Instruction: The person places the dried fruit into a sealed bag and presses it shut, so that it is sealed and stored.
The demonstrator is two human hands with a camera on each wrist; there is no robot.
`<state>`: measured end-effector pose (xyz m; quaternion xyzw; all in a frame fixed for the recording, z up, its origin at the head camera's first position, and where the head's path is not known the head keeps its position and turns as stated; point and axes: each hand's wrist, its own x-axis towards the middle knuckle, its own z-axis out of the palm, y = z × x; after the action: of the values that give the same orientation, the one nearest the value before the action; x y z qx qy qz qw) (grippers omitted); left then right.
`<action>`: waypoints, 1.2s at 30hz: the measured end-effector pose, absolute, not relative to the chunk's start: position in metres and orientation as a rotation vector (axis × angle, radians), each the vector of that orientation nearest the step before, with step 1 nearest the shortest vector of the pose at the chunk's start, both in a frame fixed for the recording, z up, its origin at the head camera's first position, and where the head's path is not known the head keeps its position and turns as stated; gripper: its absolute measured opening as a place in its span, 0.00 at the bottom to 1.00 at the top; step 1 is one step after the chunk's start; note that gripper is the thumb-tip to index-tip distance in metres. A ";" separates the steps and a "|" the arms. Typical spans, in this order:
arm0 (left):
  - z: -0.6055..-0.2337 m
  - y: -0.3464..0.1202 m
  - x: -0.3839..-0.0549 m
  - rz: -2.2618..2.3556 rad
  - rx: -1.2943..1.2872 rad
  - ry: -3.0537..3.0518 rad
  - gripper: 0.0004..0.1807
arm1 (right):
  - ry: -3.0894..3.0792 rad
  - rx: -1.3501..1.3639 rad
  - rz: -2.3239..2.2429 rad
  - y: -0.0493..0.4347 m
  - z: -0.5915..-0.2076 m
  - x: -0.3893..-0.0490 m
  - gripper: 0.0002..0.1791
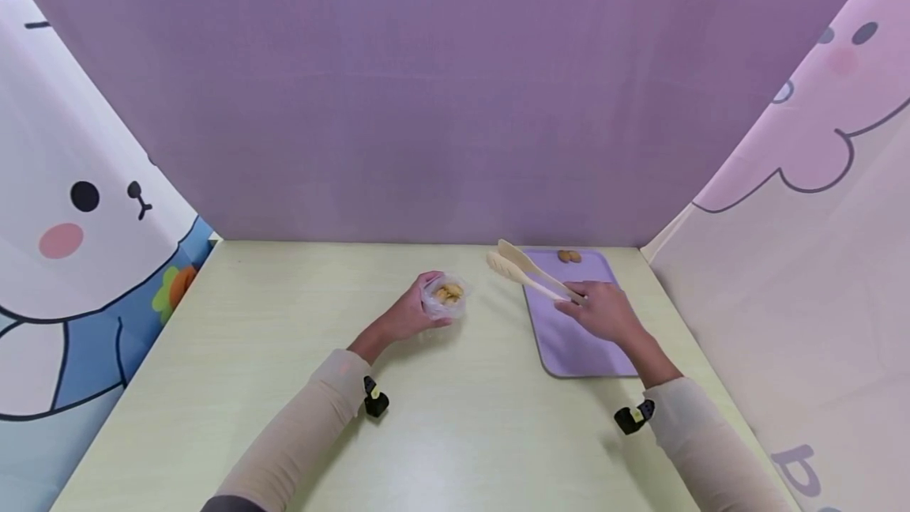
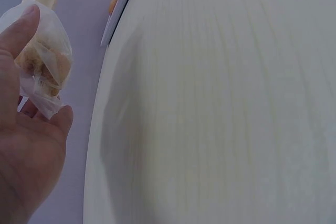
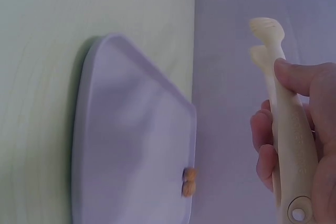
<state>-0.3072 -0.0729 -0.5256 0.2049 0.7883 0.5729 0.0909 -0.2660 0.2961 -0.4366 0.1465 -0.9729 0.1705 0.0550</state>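
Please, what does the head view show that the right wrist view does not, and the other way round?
Only head: the whole left hand gripping a plastic bag, both sleeves, and cartoon figures on the side panels.

Only right wrist: the lettering and round hole on the tongs.

Both: the right hand holding the tongs, the purple tray and two brown pieces on it.
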 end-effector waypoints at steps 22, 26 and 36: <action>-0.524 -0.077 -0.305 1.685 0.607 2.353 0.51 | -2.947 0.252 0.414 0.343 -0.455 -0.280 0.27; -0.525 -0.077 -0.306 1.677 0.608 2.362 0.51 | -2.968 0.162 0.414 0.352 -0.460 -0.285 0.29; -0.523 -0.078 -0.305 1.653 0.597 2.386 0.51 | -3.035 -0.050 0.422 0.371 -0.471 -0.295 0.33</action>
<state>-0.3053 -0.0784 -0.5231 0.2007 0.8020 0.5555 0.0891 -0.2951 0.3714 -0.4708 -0.0164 -0.9896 0.1376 0.0387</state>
